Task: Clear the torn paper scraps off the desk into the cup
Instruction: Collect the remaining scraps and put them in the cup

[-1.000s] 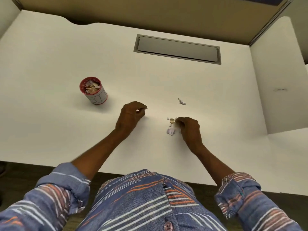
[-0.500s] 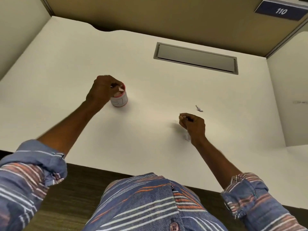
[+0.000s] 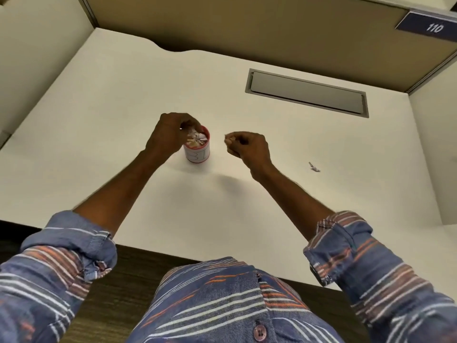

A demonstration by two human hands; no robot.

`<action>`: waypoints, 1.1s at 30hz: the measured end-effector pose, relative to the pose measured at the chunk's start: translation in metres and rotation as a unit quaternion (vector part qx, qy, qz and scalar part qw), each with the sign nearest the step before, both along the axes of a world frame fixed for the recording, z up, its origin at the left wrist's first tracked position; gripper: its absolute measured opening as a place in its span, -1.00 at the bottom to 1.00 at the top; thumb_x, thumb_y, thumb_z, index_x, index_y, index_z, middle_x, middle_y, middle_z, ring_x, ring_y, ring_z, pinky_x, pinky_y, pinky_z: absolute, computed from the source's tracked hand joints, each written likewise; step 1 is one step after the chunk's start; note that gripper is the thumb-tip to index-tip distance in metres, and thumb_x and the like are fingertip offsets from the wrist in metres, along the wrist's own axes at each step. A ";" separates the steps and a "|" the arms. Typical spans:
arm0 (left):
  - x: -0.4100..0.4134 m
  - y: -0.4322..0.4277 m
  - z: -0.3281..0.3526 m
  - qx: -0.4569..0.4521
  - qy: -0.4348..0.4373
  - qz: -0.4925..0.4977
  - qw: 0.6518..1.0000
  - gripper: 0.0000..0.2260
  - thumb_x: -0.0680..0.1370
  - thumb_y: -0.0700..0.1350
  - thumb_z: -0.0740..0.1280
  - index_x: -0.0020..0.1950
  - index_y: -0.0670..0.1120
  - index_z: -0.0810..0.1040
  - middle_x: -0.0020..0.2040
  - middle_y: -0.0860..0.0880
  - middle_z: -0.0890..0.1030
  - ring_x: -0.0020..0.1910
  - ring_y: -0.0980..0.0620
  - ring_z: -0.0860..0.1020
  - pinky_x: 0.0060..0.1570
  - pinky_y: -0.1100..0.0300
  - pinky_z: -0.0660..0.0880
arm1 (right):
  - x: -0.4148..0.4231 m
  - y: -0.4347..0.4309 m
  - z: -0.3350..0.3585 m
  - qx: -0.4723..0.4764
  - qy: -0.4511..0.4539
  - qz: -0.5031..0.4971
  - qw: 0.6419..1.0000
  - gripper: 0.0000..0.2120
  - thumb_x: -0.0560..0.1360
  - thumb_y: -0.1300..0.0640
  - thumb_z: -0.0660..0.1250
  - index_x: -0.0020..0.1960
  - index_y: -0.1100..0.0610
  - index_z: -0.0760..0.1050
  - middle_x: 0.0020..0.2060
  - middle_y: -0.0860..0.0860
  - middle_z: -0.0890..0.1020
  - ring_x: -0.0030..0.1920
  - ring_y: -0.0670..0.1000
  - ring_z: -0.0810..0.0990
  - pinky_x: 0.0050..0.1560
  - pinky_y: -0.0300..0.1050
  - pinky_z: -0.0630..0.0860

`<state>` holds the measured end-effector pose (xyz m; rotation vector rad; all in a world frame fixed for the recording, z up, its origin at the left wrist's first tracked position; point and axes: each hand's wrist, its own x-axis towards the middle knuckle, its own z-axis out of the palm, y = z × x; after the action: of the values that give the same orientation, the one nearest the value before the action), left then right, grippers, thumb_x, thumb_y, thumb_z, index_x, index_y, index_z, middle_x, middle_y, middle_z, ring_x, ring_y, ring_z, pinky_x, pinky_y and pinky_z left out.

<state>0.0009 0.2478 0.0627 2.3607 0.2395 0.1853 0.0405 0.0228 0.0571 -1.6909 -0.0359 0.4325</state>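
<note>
Right hand (image 3: 247, 147), pinching scraps (image 3: 226, 140), has moved beside the cup (image 3: 197, 154). Left hand (image 3: 170, 134) curls over its heaped mouth, hold unclear. Overfilling may spill paper onto the worktop (image 3: 99, 120).

A blue sign (image 3: 431, 27) reads 110; the cup (image 3: 197, 155) reads 31.

Office cubicle: we look down on a white desk (image 3: 123, 107) with cable hatch (image 3: 306, 92), partition walls (image 3: 247, 26), and number plate "110" (image 3: 430, 27).

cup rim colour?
Red rim on the cup, white label body; head view.
</note>
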 end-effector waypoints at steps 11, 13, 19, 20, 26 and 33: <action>-0.010 0.005 -0.001 -0.084 -0.025 0.025 0.996 -0.65 0.53 -0.31 0.30 0.29 -0.10 0.57 0.15 -0.06 0.66 0.09 0.05 0.62 0.08 0.27 0.52 | 0.020 0.090 0.006 -0.182 -0.158 0.143 0.960 -0.75 0.52 0.28 0.36 0.18 0.21 0.65 0.10 0.12 0.71 0.12 0.09 0.67 0.17 -0.06 0.60; -0.009 0.008 -0.002 -0.077 -0.022 0.032 0.996 -0.66 0.54 -0.31 0.29 0.29 -0.11 0.57 0.20 -0.05 0.63 0.09 0.05 0.62 0.06 0.27 0.53 | 0.023 0.090 0.006 -0.185 -0.162 0.146 0.958 -0.73 0.49 0.30 0.40 0.18 0.22 0.65 0.10 0.14 0.71 0.11 0.08 0.68 0.16 -0.07 0.61; 0.000 0.011 -0.006 -0.028 -0.013 0.036 0.999 -0.72 0.55 -0.28 0.30 0.21 -0.09 0.64 0.17 -0.05 0.65 0.15 0.02 0.61 0.14 0.21 0.52 | 0.033 0.081 0.011 -0.165 -0.130 0.120 0.970 -0.63 0.35 0.40 0.44 0.14 0.26 0.66 0.04 0.18 0.73 0.05 0.07 0.70 0.04 -0.13 0.60; 0.001 0.010 -0.007 -0.024 -0.016 0.035 0.999 -0.73 0.55 -0.28 0.30 0.21 -0.10 0.64 0.16 -0.06 0.66 0.16 0.01 0.60 0.17 0.18 0.52 | 0.034 0.081 0.010 -0.166 -0.137 0.120 0.969 -0.63 0.35 0.42 0.41 0.14 0.26 0.66 0.04 0.18 0.73 0.06 0.08 0.70 0.07 -0.10 0.62; 0.005 0.011 -0.011 0.005 -0.022 0.043 0.999 -0.71 0.56 -0.30 0.26 0.20 -0.08 0.65 0.14 -0.05 0.66 0.15 0.02 0.60 0.12 0.27 0.48 | 0.032 0.080 0.010 -0.144 -0.154 0.116 0.971 -0.66 0.39 0.46 0.31 0.09 0.26 0.66 -0.04 0.15 0.74 0.00 0.08 0.72 0.09 0.02 0.66; 0.012 0.013 -0.009 0.002 -0.029 0.074 0.997 -0.69 0.56 -0.32 0.27 0.25 -0.09 0.60 0.21 -0.05 0.61 0.18 0.01 0.57 0.17 0.30 0.44 | 0.032 0.080 0.014 -0.070 -0.107 0.075 0.989 -0.76 0.40 0.46 0.34 -0.03 0.23 0.65 -0.11 0.12 0.74 -0.08 0.09 0.74 0.00 0.11 0.70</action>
<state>0.0132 0.2608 0.0536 2.3374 0.3867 0.3254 0.0724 0.1029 0.0716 -1.8745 -0.2981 0.3705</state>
